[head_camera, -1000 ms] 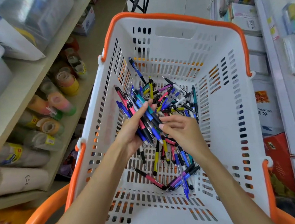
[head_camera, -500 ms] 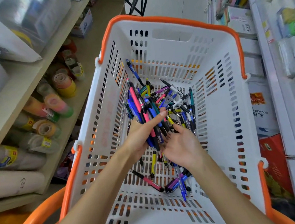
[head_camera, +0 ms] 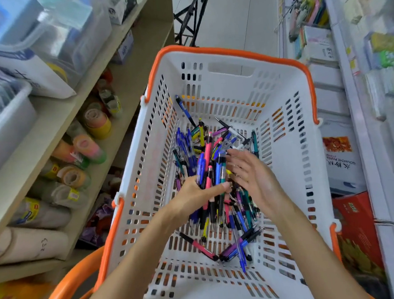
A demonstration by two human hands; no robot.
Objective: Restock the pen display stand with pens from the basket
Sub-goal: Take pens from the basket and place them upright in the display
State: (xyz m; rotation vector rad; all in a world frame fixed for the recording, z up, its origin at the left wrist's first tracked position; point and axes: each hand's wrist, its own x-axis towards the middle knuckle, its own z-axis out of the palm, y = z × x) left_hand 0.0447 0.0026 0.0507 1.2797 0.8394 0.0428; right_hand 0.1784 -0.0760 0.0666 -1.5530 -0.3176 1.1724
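Observation:
A white slotted basket (head_camera: 293,156) with an orange rim holds a heap of loose pens (head_camera: 236,238) in blue, pink, purple, teal and yellow. My left hand (head_camera: 194,194) is closed round a bunch of pens (head_camera: 210,164) that stands nearly upright above the heap. My right hand (head_camera: 252,173) is beside the bunch on its right, fingers spread, palm toward the pens, holding nothing that I can see. The pen display stand is not in view.
Wooden shelves (head_camera: 48,128) on the left carry storage boxes and rolls of tape (head_camera: 89,146). White shelves (head_camera: 364,136) with stationery run along the right. An orange basket handle (head_camera: 61,294) curves at the lower left. A black stand base (head_camera: 188,20) is on the floor beyond.
My left hand has lifted the bunch of pens and turned it more upright. My right hand has left the heap and opened beside the bunch. The view has tilted up.

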